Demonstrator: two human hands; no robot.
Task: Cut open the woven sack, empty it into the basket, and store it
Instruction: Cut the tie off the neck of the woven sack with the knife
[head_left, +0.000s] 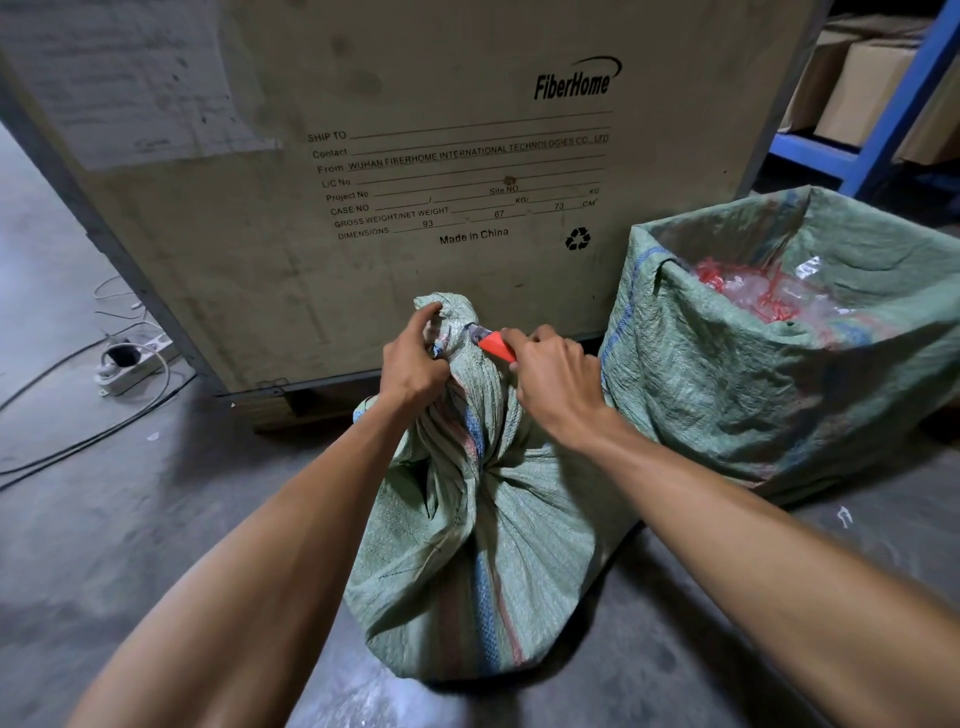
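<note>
- The woven sack (483, 545) stands on the grey concrete floor (130, 545), close in front of the person; it is pale green, crumpled, with a blue and a faded red stripe running up its side.
- Its top is gathered into a tight twisted neck, pulled upright.
- The left hand (413, 358) grips that neck, fingers (423, 319) curled and pressed onto the bunched cloth.
- The right hand (556, 376) is closed around an orange-handled cutter (496, 347), whose tip touches the neck just below the knot.
- Just right of the sack stands a sack-lined basket (727, 374), open-topped, with clear and red plastic inside.
- Behind both rises a large printed crate (363, 156).
</note>
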